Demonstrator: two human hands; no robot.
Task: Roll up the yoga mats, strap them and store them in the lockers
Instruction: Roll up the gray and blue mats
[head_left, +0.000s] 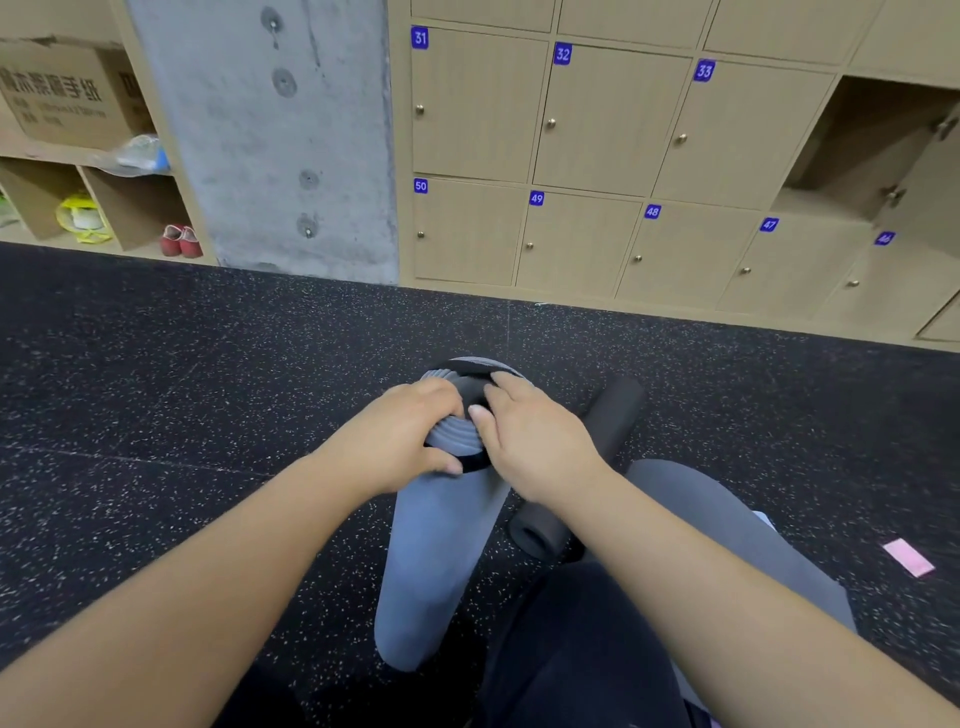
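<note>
In the middle of the frame, both hands work at the top end of a rolled grey mat (441, 535) that stands nearly upright on the dark speckled floor (156, 415), leaning a little toward the bottom of the frame. The left hand (400, 436) grasps the left side of the roll's top end, fingers curled over the spiral edge and thumb pressed against the side lower down. The right hand (524, 436) lies on the right side of the same end, its fingers bent and pinching a black strap (470, 366) that loops across the top and comes round again beneath the end of the roll. The layers of the roll show as tight grey rings between the two hands.

Just right of the grey roll, a black rolled mat (608, 415) lies flat on the floor, partly hidden behind the right wrist, its open end pointing to the lower middle of the frame.

Across the upper right runs a wall of wooden lockers (571, 156) with blue number tags. One locker (872, 145) at the far right stands open. A small pink slip (909, 557) lies on the floor at right.
</note>
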